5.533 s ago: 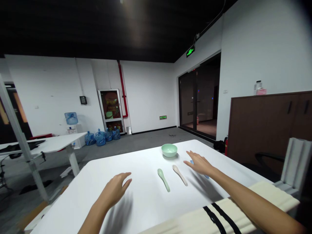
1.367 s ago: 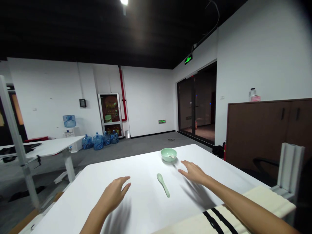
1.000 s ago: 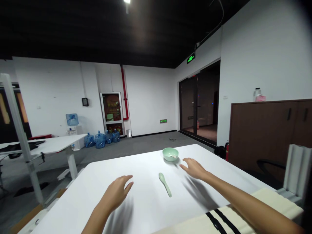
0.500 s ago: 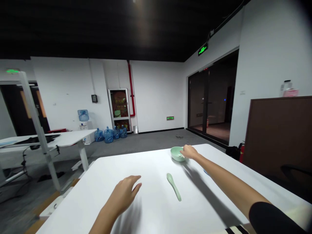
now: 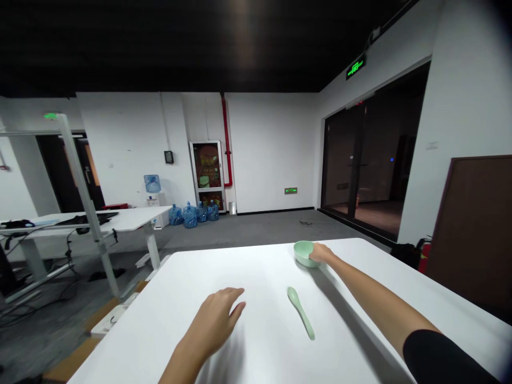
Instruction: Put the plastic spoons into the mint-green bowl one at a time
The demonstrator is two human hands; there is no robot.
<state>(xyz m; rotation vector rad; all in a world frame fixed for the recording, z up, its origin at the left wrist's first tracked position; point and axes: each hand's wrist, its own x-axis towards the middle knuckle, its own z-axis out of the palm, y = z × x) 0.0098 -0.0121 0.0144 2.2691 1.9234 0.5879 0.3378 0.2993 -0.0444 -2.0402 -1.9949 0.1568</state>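
Observation:
A light green bowl (image 5: 303, 255) stands upright near the far edge of the white table. My right hand (image 5: 322, 253) reaches across to it and is closed on its right rim; the fingertips are partly hidden there. Closer to me lies a light green spoon (image 5: 301, 312), its wide end pointing away and its handle toward me. My left hand (image 5: 216, 318) hovers above the table to the left of the spoon, thumb and fingers apart, holding nothing.
The white table (image 5: 256, 266) fills the foreground. Cardboard and a white box (image 5: 110, 321) lie below its left edge. Another white desk (image 5: 136, 214) with a metal post stands at left. Blue water bottles (image 5: 190, 216) line the back wall. A brown panel (image 5: 476, 229) stands at right.
The view has turned slightly left, so everything appears further right. My right hand has closed on the bowl's rim. The left hand keeps its open shape, and the spoon still lies on the table.

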